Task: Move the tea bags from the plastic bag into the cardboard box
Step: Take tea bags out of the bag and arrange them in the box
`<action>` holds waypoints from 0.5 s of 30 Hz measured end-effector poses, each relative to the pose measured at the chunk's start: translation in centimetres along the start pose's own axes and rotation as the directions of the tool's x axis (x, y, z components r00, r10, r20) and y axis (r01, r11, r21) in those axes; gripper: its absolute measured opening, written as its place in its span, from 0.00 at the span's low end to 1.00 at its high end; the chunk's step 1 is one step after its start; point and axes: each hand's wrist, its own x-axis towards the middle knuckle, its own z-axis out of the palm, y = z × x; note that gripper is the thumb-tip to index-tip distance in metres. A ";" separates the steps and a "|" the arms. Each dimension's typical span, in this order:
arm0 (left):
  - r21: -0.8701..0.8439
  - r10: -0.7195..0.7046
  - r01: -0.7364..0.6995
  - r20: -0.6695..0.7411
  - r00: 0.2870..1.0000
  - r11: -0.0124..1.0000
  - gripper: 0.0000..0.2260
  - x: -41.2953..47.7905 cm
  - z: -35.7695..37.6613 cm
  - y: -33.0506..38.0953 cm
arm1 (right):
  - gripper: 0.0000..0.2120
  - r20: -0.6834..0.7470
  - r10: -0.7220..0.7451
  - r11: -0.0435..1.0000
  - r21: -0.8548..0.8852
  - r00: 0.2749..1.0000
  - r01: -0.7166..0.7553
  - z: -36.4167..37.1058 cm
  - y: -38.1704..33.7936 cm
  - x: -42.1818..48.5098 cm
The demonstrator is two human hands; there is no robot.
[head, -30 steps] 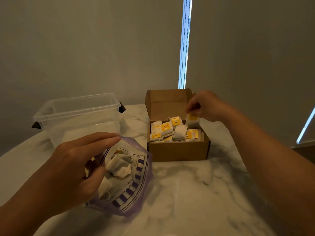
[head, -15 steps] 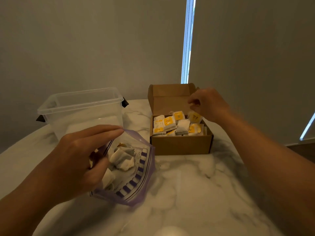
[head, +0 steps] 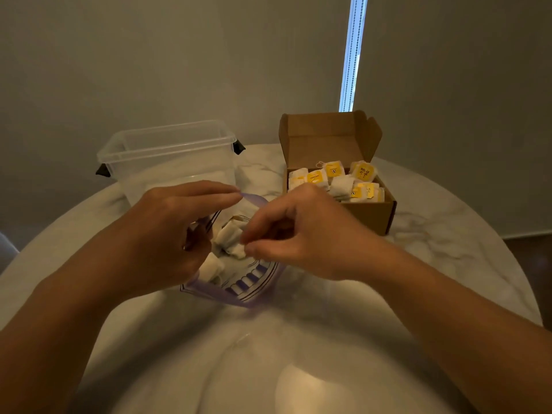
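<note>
Left hand (head: 167,231) holds open the mouth of the clear purple-tinted plastic zip bag (head: 251,294), with its grip on the left rim and fingers stretched along the top edge. Right hand (head: 301,234), fingers curled, pinches one of the white paper tea bags (head: 228,237) inside the mouth (contact slightly blurred). Bag rests on the white marble tabletop (head: 448,243). Behind, right: open brown cardboard box (head: 370,216), lid upright, yellow-tagged tea bags (head: 337,180) piled inside. Behind, left: clear plastic tub (head: 167,153), black side clips.
</note>
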 end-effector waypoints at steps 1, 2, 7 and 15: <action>0.005 0.001 -0.001 -0.006 1.000 1.000 0.32 0.0 0.0 0.0 | 0.08 0.022 -0.020 0.997 -0.076 1.000 0.021 0.9 0.0 0.4; 0.005 0.000 0.000 -0.012 1.000 1.000 0.33 0.0 0.0 0.0 | 0.09 0.044 -0.041 0.986 -0.161 0.998 0.048 1.7 0.2 1.0; 0.007 -0.003 0.003 -0.013 1.000 1.000 0.33 -0.1 -0.1 -0.1 | 0.09 0.116 0.007 0.945 -0.326 0.993 0.032 5.3 1.5 3.4; 0.003 0.016 -0.016 -0.045 0.999 1.000 0.31 -0.2 -0.1 -0.7 | 0.12 -0.010 0.109 0.965 -0.238 0.994 -0.108 7.8 0.8 4.4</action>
